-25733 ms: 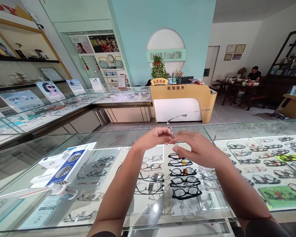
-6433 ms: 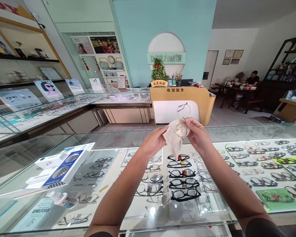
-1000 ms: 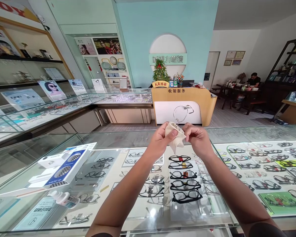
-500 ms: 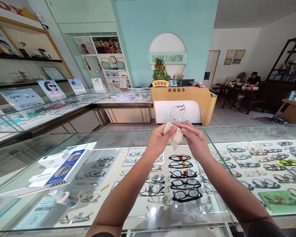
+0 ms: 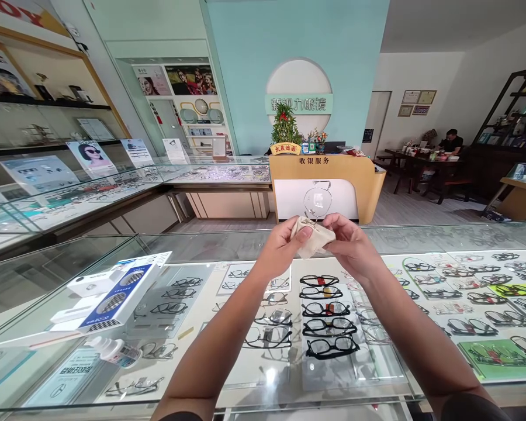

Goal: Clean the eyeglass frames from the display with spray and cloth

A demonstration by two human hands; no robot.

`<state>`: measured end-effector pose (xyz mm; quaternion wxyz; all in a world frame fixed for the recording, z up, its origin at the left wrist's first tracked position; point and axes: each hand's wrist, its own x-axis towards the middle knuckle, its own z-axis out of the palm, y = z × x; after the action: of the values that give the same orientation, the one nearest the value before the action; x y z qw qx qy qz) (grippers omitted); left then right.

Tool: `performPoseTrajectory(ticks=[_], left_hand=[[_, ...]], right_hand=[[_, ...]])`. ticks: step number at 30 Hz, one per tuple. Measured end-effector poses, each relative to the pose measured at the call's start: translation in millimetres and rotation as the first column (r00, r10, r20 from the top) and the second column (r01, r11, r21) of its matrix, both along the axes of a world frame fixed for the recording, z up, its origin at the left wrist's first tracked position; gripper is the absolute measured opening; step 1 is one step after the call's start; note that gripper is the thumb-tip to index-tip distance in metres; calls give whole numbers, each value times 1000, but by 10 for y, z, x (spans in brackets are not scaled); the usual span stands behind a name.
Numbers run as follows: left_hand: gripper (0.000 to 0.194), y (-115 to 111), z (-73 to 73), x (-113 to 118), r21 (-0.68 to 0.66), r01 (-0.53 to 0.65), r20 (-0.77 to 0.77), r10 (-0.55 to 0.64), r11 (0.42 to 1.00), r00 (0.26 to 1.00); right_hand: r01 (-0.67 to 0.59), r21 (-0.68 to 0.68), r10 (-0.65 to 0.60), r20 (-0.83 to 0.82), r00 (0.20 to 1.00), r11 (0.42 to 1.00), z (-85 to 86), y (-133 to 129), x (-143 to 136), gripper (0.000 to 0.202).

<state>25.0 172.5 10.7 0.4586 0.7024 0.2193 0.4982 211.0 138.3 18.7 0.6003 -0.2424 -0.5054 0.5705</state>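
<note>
So the glasses [image 5: 318, 202] are up in the air over the middle of the counter [image 5: 201, 251], held on end. It's a thin wire pair: one roundish clear lens pokes up with a shiny glare patch on it, and the other end is tucked into a cloth [image 5: 313, 238]. The cloth is soft, cream-coloured and bunched into loose folds.

Both hands are close together on it. The left hand [image 5: 284, 240] is clamped on the cloth, thumb pressed flat over the front. The right hand [image 5: 350, 242] has the cloth's right corner pinched, fingers curled; can't tell if its fingertips touch the wire too.

The counter itself is clear, flat glass with a hard shine. In the middle of it, seemingly under the glass, there's a neat column of black frames [image 5: 328, 327], chunky and glossy. On top at the counter's left end is a white plastic bottle [image 5: 116, 352] lying tilted, and just beyond that a blue-and-white cardboard box [image 5: 120, 292] with checkered circles. Over at the counter's right end, a pair sits on a flat green card [image 5: 499, 365].

Beyond the counter is a wood-look desk [image 5: 363, 193] with rounded corners and a leafy plant [image 5: 284, 126] on it. Far off, past the counter's right side, a person [image 5: 451, 142] in dark clothes sits at a dark table [image 5: 414, 154].
</note>
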Motion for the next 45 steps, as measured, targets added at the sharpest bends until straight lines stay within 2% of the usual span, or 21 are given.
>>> performPoseTrajectory(ticks=[3,6,10,13,16,20,24,29,32,34,36,41,45], left_hand=[[43,-33,-3,23,-28,4,-38,-5,1000,999],[45,-76,-44,109,-88,-5,-12,4,996,1000],[49,-85,-106,206,-72,-116,67,121,991,990],[51,-51,-105,190,-17,-183,79,184,983,980],[51,-30,-71,138,25,-155,62,153,988,986],[47,-47,-87,174,-39,-78,67,81,996,994],[50,-54,-188,303,-106,-151,163,167,983,972],[56,-2,-193,262,-66,-216,123,222,974,967],[56,28,-123,164,-5,-159,53,159,987,986],[53,28,-83,128,-6,-73,13,73,997,997],[50,12,-67,136,-27,-48,7,48,998,999],[45,-17,-165,251,-61,-168,96,173,984,980],[47,-19,-262,303,-31,-230,90,232,973,969]], right_hand=[[-10,11,10,17,1000,1000,-23,6,-6,39],[-18,27,17,34,999,999,-60,-3,-43,43],[-15,46,12,56,998,999,-100,-8,-105,41],[-6,51,3,58,998,999,-106,5,-117,40],[25,46,-28,59,998,999,-95,20,-83,39],[25,40,-28,77,997,999,-87,18,-51,39],[24,27,-26,83,996,999,-103,6,-104,40],[46,22,-48,79,996,999,-90,15,-90,41],[89,47,-93,70,993,995,-58,38,6,36],[123,47,-126,48,991,991,-39,48,62,32],[129,36,-130,29,991,991,-27,45,82,30],[65,8,-65,30,997,998,-38,5,-18,19],[96,-29,-96,-24,995,995,-74,9,-102,28]])
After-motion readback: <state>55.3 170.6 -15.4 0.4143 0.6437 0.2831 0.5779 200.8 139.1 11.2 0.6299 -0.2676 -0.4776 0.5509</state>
